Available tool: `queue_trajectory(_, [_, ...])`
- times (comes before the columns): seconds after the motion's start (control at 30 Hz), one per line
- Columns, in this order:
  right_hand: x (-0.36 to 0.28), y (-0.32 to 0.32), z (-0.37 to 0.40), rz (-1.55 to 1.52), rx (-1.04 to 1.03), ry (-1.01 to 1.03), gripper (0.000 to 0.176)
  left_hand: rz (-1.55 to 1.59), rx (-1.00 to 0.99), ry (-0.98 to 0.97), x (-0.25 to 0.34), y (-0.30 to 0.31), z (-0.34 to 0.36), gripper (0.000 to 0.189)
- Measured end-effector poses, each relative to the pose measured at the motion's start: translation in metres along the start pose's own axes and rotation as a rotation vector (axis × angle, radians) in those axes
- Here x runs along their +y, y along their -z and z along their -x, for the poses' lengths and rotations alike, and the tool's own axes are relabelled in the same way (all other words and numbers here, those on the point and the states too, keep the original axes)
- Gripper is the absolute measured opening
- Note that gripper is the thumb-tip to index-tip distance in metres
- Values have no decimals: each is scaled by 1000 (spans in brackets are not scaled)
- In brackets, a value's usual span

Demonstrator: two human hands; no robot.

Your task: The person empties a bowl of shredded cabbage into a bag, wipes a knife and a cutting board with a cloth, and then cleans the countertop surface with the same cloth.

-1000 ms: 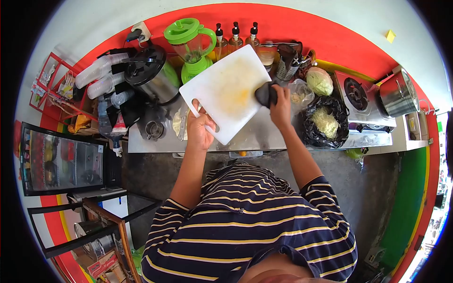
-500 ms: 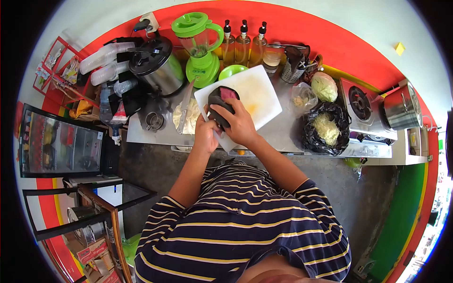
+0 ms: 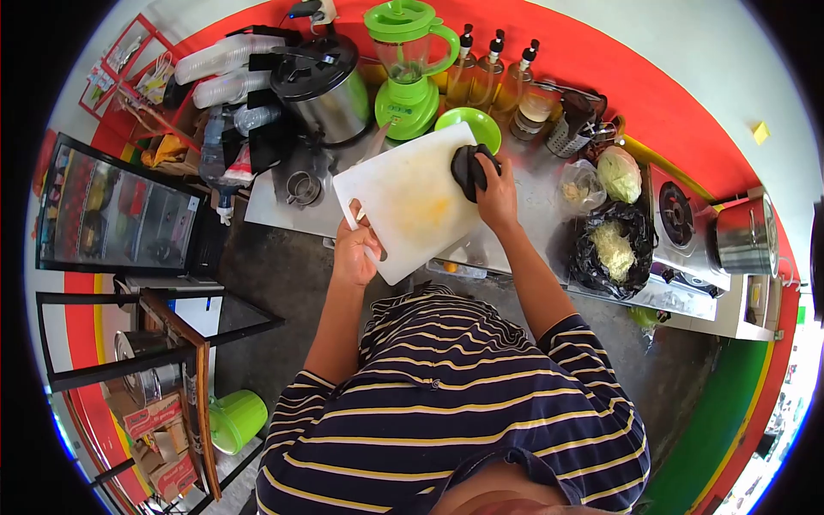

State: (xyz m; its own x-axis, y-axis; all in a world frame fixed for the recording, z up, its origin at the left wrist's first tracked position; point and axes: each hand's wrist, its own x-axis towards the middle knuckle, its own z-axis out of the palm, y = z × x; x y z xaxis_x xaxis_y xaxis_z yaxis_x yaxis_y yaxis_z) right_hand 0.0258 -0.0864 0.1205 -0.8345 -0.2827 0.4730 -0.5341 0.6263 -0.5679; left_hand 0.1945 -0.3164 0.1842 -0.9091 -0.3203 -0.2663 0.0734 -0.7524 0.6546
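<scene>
A white cutting board (image 3: 396, 193) with a yellowish stain is held up at a tilt over the front of the counter. My left hand (image 3: 354, 256) grips it by the handle slot at its lower left corner, fingers through the opening. At the upper right edge of the board, my right hand (image 3: 498, 196) is closed on a bunched dark cloth (image 3: 469, 172), which lies against the board's surface. Behind the board's top edge sits a green plate (image 3: 481, 126), partly covered. A knife blade (image 3: 375, 142) shows just beyond the board, mostly hidden by it.
A green blender (image 3: 405, 99), a steel pot with a black lid (image 3: 330, 107) and pump bottles (image 3: 489, 70) line the wall. To the right are a cabbage (image 3: 619, 174), a black bag (image 3: 592, 266) with pale shreds, and a gas stove (image 3: 697, 223). A glass mug (image 3: 302, 188) stands left.
My left hand has shifted to the board's handle, and the board has moved left and turned. My right hand has carried the dark cloth to the upper right edge. The view has swung left.
</scene>
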Motion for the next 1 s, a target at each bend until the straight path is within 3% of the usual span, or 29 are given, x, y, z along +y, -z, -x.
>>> queue_trajectory(0.07, [12, -2, 1, -36, -2, -87, 63, 35, 81, -11, 7, 5, 4, 72])
queue_trajectory(0.13, [27, 0, 2, -82, -7, -126, 57, 32, -54, -43, 11, 47, 0, 70])
queue_trajectory(0.2, [36, 1, 5, -124, 101, -186, 37, 1, -23, -59, 22, 74, 3, 64])
queue_trajectory(0.23, [38, 3, 6, -132, 96, -184, 37, 32, -46, -134, 28, 88, 7, 61])
queue_trajectory(0.27, [34, 10, 4, -285, 62, -387, 23, 62, -68, -207, 34, 86, 12, 57])
queue_trajectory(0.3, [30, 15, 3, -437, 25, -590, 19, 28, 116, -226, 44, 73, 20, 59])
queue_trajectory(0.33, [30, 15, 3, -444, 17, -591, 19, 23, 124, -230, 49, 81, 25, 59])
queue_trajectory(0.4, [30, 16, 2, -881, -55, -831, 35, -13, 103, -277, 68, 114, 40, 68])
queue_trajectory(0.43, [13, 30, -1, -939, -178, -944, 37, -17, 114, -280, 75, 131, 46, 68])
queue_trajectory(0.5, [9, 17, 4, -927, -242, -891, 35, -12, -84, -390, 84, 152, 62, 72])
queue_trajectory(0.53, [6, 10, 8, -913, -291, -832, 33, -20, -69, -390, 85, 154, 72, 72])
queue_trajectory(0.6, [1, -9, 17, -997, -342, -840, 26, 259, 448, -418, 94, 139, 92, 71])
queue_trajectory(0.63, [-4, -20, 19, -1003, -361, -775, 23, 208, 132, -417, 91, 199, 102, 70])
queue_trajectory(0.67, [-10, -30, 23, -1006, -379, -712, 22, 206, 139, -418, 92, 197, 106, 70])
queue_trajectory(0.7, [-15, -36, 21, -959, -505, -745, 33, 259, 304, -447, 91, 190, 110, 69])
queue_trajectory(0.73, [-23, -42, 22, -956, -510, -748, 33, 312, 468, -474, 93, 190, 114, 68])
queue_trajectory(0.8, [-58, -45, 14, -859, -663, -957, 46, 233, 372, -440, 91, 254, 123, 70])
queue_trajectory(0.87, [-67, -73, 18, -882, -667, -1078, 53, 158, 262, -392, 96, 300, 125, 72])
queue_trajectory(0.93, [-71, -99, 32, -890, -668, -1206, 60, 109, 17, -344, 103, 326, 124, 72])
queue_trajectory(0.97, [-72, -111, 39, -904, -585, -1263, 57, 125, 14, -337, 108, 327, 119, 72])
queue_trajectory(1.0, [-73, -123, 44, -916, -503, -1318, 54, 162, 213, -309, 116, 317, 117, 73])
